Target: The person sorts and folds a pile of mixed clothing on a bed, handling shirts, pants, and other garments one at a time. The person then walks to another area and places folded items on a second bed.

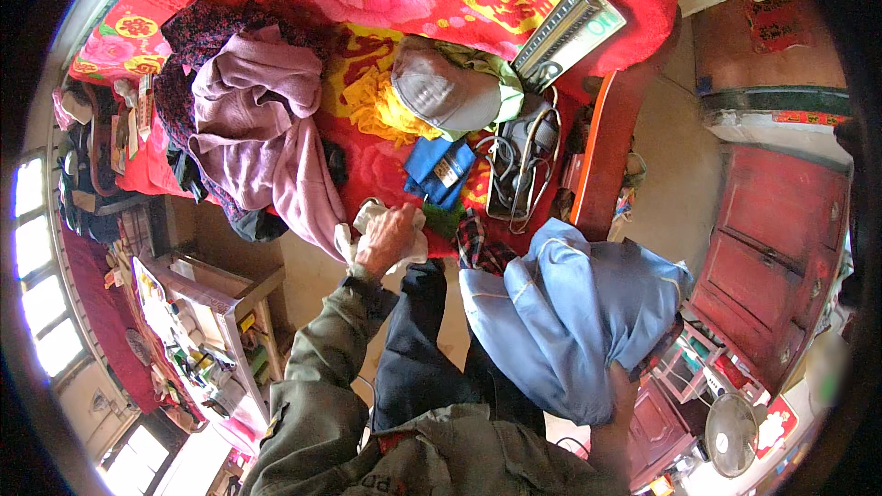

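Note:
My left hand grips a crumpled white cloth at the front edge of the red flowered bedspread. My right hand, blurred at lower right, holds a light blue garment by its lower edge. The garment hangs in folds, with a dark plaid cloth at its upper left. Just beyond my left hand lies a folded blue cloth packet with a label. A pink knitted garment is heaped to the left, over a dark patterned one.
On the bed are a grey cap, a yellow cloth, a blood pressure gauge and a wire-handled basket. An orange-red board borders the bed. A cluttered table stands left; a red cabinet and fan stand right.

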A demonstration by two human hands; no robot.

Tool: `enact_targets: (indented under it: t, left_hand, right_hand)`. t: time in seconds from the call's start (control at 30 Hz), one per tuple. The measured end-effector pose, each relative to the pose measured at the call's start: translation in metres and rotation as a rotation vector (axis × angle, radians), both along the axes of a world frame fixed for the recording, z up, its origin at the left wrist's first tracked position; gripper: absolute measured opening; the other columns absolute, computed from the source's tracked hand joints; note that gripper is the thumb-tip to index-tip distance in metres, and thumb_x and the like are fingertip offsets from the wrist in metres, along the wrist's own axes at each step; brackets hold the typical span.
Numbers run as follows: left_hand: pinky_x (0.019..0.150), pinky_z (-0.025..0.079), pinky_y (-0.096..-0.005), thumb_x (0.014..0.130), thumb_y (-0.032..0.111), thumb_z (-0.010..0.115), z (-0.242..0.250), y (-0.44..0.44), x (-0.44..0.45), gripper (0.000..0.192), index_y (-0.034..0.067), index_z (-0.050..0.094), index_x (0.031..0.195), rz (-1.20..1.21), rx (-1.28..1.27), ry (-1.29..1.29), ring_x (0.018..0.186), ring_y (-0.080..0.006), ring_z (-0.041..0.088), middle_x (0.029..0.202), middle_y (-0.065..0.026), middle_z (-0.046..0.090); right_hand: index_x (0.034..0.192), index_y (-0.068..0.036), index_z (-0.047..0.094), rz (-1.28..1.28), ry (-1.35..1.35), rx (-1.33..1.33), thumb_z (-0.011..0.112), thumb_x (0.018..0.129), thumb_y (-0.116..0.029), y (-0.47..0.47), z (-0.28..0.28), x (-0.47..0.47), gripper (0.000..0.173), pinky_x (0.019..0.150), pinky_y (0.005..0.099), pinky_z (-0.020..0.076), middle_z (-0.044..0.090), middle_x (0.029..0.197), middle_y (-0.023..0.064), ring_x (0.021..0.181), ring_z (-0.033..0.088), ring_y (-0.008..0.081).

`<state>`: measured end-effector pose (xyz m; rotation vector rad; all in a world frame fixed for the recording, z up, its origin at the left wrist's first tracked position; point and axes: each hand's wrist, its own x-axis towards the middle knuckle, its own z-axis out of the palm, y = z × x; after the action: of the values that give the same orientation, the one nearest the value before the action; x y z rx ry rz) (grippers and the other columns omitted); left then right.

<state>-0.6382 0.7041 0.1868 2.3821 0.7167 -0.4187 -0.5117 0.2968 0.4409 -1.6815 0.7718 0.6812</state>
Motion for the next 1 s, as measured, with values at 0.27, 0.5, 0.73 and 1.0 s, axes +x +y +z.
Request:
enact_targets:
  t: [0.27,0.5,0.73,1.0]
  left_hand:
    - [0.08,0.055,-0.0568,0.09,0.018,0.066,-0.071,0.036,0.077,0.034,0.001,0.055,0.117,0.25,0.099,-0.147,0.097,-0.0487,0.067,0.105,-0.0292,0.066]
    - [0.087,0.053,-0.0529,0.086,0.033,0.073,-0.073,0.073,0.138,0.082,-0.001,0.036,0.151,0.648,-0.102,-0.217,0.106,-0.0484,0.065,0.114,-0.0348,0.066]
    - [0.074,0.055,-0.0356,0.085,0.028,0.08,-0.097,0.109,0.16,0.064,-0.005,0.056,0.134,0.976,-0.608,-0.645,0.086,-0.0214,0.066,0.104,-0.0144,0.07]
    - [0.067,0.052,-0.0298,0.089,0.011,0.073,-0.036,0.087,0.06,0.027,-0.004,0.072,0.111,1.076,-0.512,-0.698,0.075,-0.0137,0.063,0.09,-0.0055,0.071]
  right_hand:
    - [0.148,0.005,0.043,-0.085,-0.074,0.086,0.072,0.087,-0.02,0.001,-0.015,-0.002,0.072,0.108,0.0431,0.0463,0.057,0.14,0.018,0.124,0.059,0.0318]
    - [0.151,0.003,0.041,-0.037,-0.117,0.003,0.075,0.084,-0.022,-0.037,-0.044,-0.008,0.08,0.109,0.0434,0.0444,0.054,0.145,0.0151,0.128,0.056,0.0313]
    - [0.147,0.008,0.044,0.004,-0.108,-0.063,0.079,0.08,-0.023,-0.087,-0.074,-0.015,0.082,0.105,0.0418,0.0476,0.056,0.139,0.017,0.121,0.059,0.0313]
    - [0.149,0.007,0.042,-0.011,-0.158,0.073,0.077,0.081,-0.025,-0.044,-0.056,-0.009,0.083,0.108,0.0429,0.0442,0.054,0.142,0.0171,0.125,0.056,0.0322]
